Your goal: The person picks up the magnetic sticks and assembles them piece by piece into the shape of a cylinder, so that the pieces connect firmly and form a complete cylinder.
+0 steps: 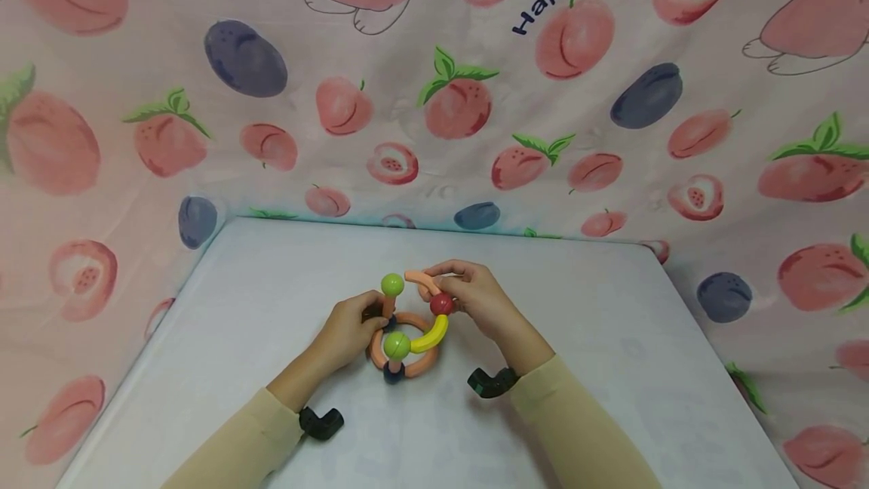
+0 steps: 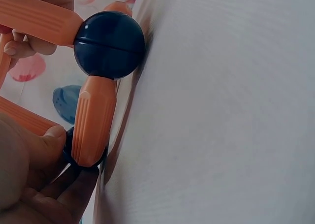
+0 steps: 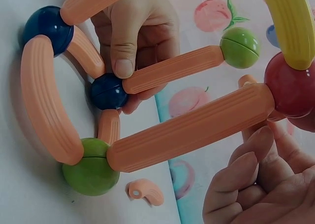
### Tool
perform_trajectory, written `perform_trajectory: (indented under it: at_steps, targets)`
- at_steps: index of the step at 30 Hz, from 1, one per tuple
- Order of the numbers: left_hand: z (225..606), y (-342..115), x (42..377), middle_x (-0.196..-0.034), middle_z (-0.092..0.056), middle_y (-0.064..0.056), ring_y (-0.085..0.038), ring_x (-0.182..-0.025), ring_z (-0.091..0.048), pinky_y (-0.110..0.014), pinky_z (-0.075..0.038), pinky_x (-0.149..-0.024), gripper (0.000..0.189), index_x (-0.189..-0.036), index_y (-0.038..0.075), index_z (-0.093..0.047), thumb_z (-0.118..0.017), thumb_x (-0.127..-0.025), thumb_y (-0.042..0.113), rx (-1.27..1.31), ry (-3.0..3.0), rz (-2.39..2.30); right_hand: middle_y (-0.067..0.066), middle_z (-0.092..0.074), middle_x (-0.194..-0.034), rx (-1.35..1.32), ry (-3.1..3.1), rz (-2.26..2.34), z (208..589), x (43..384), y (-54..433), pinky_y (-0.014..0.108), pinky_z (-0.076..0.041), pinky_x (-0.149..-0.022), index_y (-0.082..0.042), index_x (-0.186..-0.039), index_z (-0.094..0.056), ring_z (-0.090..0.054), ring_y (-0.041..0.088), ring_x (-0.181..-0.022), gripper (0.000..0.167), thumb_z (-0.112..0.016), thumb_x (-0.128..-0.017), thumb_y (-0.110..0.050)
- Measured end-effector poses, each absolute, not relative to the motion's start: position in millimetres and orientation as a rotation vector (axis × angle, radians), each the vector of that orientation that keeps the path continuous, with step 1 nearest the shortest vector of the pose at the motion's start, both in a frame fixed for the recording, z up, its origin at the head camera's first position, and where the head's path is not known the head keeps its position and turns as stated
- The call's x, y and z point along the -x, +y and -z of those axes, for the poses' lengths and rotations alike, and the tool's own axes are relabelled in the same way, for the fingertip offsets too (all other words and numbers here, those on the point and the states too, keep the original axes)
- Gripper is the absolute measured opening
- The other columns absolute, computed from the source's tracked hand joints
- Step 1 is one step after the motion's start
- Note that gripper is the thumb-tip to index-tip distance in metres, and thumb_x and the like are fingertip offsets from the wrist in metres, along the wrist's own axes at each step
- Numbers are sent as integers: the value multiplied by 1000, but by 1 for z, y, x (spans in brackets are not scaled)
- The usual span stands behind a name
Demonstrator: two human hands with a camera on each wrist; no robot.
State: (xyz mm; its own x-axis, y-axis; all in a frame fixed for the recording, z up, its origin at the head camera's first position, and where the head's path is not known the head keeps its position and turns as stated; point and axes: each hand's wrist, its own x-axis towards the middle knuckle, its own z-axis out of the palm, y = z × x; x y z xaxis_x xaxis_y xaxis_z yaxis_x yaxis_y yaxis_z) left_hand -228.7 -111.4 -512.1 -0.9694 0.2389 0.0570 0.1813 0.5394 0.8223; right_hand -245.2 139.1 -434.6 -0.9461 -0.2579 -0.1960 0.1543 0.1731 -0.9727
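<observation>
A toy frame of ball and rod pieces stands on the table, its base a ring of curved orange rods (image 1: 376, 357). My left hand (image 1: 349, 327) pinches a dark blue ball (image 3: 108, 91) of that ring, thumb on top. From this ball an orange rod rises to a green ball (image 1: 392, 284). A nearer green ball (image 1: 397, 345) joins a yellow curved rod (image 1: 431, 334), which runs to a red ball (image 1: 441, 303). At the red ball my right hand (image 1: 475, 296) holds a curved orange rod (image 1: 421, 278), its free end pointing left.
One loose curved orange piece (image 3: 145, 192) lies on the white table (image 1: 577, 398) beside the frame. A fruit-printed cloth (image 1: 421, 195) rises behind the table's far edge. Black wrist devices (image 1: 322, 423) sit at both sleeve cuffs.
</observation>
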Motion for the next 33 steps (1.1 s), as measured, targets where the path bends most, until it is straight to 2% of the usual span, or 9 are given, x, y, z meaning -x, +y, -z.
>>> perform_trajectory:
  at_steps: [9, 23, 26, 29, 30, 33]
  targets:
    - [511, -112, 229, -115, -78, 1, -17, -111, -71, -44, -60, -101, 22, -119, 20, -74, -73, -101, 7, -372, 2690, -1435, 26, -78, -118, 156, 2087, 1845, 437, 246, 140, 26, -62, -74, -6, -131, -72, -77, 11, -83, 31, -60, -105, -17]
    - [511, -111, 229, -116, -78, 1, -18, -113, -72, -44, -60, -102, 22, -117, 18, -74, -73, -100, 4, -371, 2677, -1445, 6, -82, -101, 172, 2018, 1887, 440, 245, 139, 27, -66, -79, -4, -131, -70, -79, 15, -92, 31, -59, -104, -15]
    - [511, -111, 228, -118, -78, 0, -19, -116, -72, -46, -60, -103, 24, -119, 16, -74, -73, -99, 2, -391, 2681, -1440, 19, -81, -108, 180, 2026, 1880, 440, 245, 139, 28, -66, -82, -4, -131, -70, -80, 18, -95, 31, -60, -105, -16]
    - [511, -112, 227, -119, -78, 0, -19, -119, -72, -46, -59, -105, 27, -123, 15, -73, -72, -99, 2, -386, 2681, -1437, 22, -80, -111, 191, 2033, 1879, 440, 245, 138, 29, -66, -84, -4, -131, -70, -79, 18, -96, 30, -60, -105, -17]
    - [511, -112, 227, -120, -77, 0, -19, -119, -71, -46, -59, -105, 28, -124, 15, -73, -72, -100, 3, -379, 2680, -1433, 22, -80, -112, 191, 2032, 1879, 439, 245, 138, 29, -66, -84, -4, -130, -70, -79, 17, -96, 30, -60, -105, -16]
    - [510, -112, 227, -120, -77, -1, -20, -120, -72, -46, -59, -106, 27, -123, 16, -73, -73, -99, 3, -362, 2680, -1427, 12, -82, -105, 191, 2030, 1885, 439, 244, 138, 27, -66, -83, -4, -130, -71, -78, 13, -93, 30, -61, -105, -18]
